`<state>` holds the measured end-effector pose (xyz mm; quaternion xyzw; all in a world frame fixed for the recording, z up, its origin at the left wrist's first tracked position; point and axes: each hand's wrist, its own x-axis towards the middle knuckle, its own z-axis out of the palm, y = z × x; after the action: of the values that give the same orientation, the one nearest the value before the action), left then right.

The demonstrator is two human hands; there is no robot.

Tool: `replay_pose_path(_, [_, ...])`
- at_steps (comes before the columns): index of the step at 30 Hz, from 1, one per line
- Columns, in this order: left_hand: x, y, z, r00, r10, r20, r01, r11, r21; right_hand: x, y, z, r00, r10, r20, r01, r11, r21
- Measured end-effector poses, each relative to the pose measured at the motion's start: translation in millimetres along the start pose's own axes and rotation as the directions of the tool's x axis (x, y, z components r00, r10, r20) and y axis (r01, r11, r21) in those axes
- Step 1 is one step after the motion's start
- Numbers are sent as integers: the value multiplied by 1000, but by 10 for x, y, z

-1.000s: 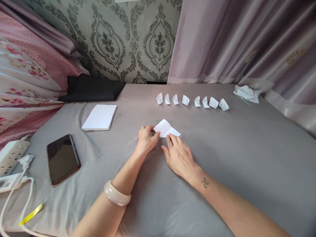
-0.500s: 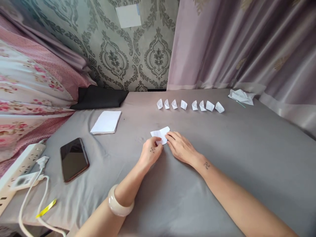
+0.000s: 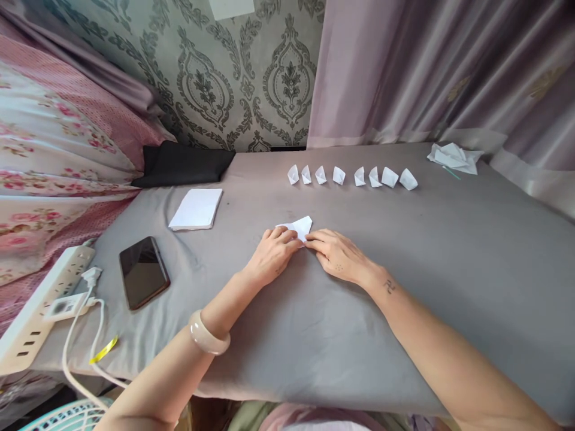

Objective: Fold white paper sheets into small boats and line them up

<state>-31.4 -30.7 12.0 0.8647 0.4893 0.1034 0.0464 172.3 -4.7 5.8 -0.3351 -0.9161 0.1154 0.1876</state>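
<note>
A small white folded paper (image 3: 304, 226) lies on the grey cloth between my hands, its upper right part showing and the rest covered by fingers. My left hand (image 3: 273, 254) reaches over its left and lower side, fingers bent and pressed on it. With fingertips together, my right hand (image 3: 338, 254) grips the paper's lower right edge. Beyond them, several small folded white paper pieces (image 3: 338, 175) stand in a row. To the left is a stack of white paper sheets (image 3: 196, 208).
A phone (image 3: 144, 272) lies left of my left arm, by a white power strip (image 3: 40, 311) with plugged cables and a yellow strip (image 3: 103, 350). A black cloth (image 3: 184, 164) is at the back left. Crumpled white paper (image 3: 454, 158) sits at the far right, near the curtain (image 3: 381, 78).
My left hand has turned over and moved its fingers across the paper, covering more of it. My right hand has slid to the paper's lower right edge. The view has tilted downward.
</note>
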Motion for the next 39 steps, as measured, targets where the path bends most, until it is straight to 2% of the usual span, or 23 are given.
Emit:
replay_pose_path(3, [97,-98,-26,997,52,48,-46,991,-122,-7,32,-4,1000,-10,-1,10,1000,8])
replay_pose_path(9, [251,-236,-14,998,15,57,0,967,-256,-14,55,-30,1000,9,18,-10,999,34])
replay_pose_path(13, [300,-267,5,995,-70,65,88,939,-332,-17,61,-34,1000,7,25,-7,999,37])
replay_pose_path(20, [339,-238,-3,976,-192,99,215,900,-379,-22,64,-47,999,21,38,-23,999,45])
replay_pose_path(27, [363,-302,9,982,-144,122,184,873,-452,-4,76,-78,998,44,49,-50,990,132])
replay_pose_path(32, [389,-315,4,975,-165,151,217,862,-458,-12,72,-100,996,12,86,-17,998,61])
replay_pose_path(39, [390,-292,-20,959,-227,171,277,883,-380,-24,39,-58,991,41,127,-40,999,-11])
